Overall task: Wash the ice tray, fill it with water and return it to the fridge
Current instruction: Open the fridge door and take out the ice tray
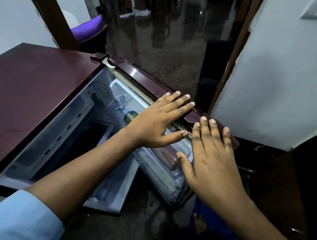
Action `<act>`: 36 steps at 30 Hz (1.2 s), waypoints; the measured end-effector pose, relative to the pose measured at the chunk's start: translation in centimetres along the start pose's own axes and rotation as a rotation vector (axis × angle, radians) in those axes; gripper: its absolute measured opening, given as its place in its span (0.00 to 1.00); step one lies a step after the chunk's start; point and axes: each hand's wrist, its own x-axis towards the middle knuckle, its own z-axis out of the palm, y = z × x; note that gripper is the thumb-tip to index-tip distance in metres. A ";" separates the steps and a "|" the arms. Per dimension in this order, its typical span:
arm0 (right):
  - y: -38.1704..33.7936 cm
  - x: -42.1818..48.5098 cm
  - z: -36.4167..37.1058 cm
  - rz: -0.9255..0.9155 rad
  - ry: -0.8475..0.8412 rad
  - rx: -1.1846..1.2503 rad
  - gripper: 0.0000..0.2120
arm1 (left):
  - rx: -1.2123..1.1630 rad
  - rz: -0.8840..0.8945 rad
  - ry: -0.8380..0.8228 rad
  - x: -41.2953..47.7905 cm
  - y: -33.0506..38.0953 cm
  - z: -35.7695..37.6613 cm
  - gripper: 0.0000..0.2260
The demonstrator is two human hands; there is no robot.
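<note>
"Dark glossy floor (169, 63) behind; what does fig. show?"
"Maroon fridge (31, 90) at L, door (138, 73) ajar. My L hand (154, 122) & R hand (211, 153) lie flat on door's top edge, fingers straight, gripping nothing. Ice tray: can't tell where."

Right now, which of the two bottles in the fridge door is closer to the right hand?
The brownish-pink bottle, just beside the thumb of the right hand. The olive bottle with the blue cap sits farther up, by the left hand.
</note>
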 end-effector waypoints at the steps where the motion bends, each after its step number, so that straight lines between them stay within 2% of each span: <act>1: 0.6 0.5 0.2 0.011 0.016 0.005 0.39 | 0.000 0.003 0.014 0.6 0.0 0.4 0.35; 4: 2.3 2.0 1.1 0.043 0.088 0.014 0.39 | 0.025 0.005 0.050 2.4 -0.3 1.5 0.36; 8: 4.7 4.1 2.2 0.061 0.183 0.025 0.37 | 0.036 -0.036 0.110 4.8 -0.2 3.2 0.30; 11: 6.8 6.0 2.8 0.050 0.255 0.058 0.33 | 0.054 -0.087 0.143 6.7 -0.1 4.3 0.28; 18: 11.7 10.4 4.3 -0.002 0.343 0.147 0.32 | 0.158 -0.127 0.175 10.7 -0.4 6.5 0.41; 36: 18.3 19.9 6.1 -0.074 0.405 0.273 0.30 | 0.230 -0.323 0.167 18.8 -1.7 8.5 0.44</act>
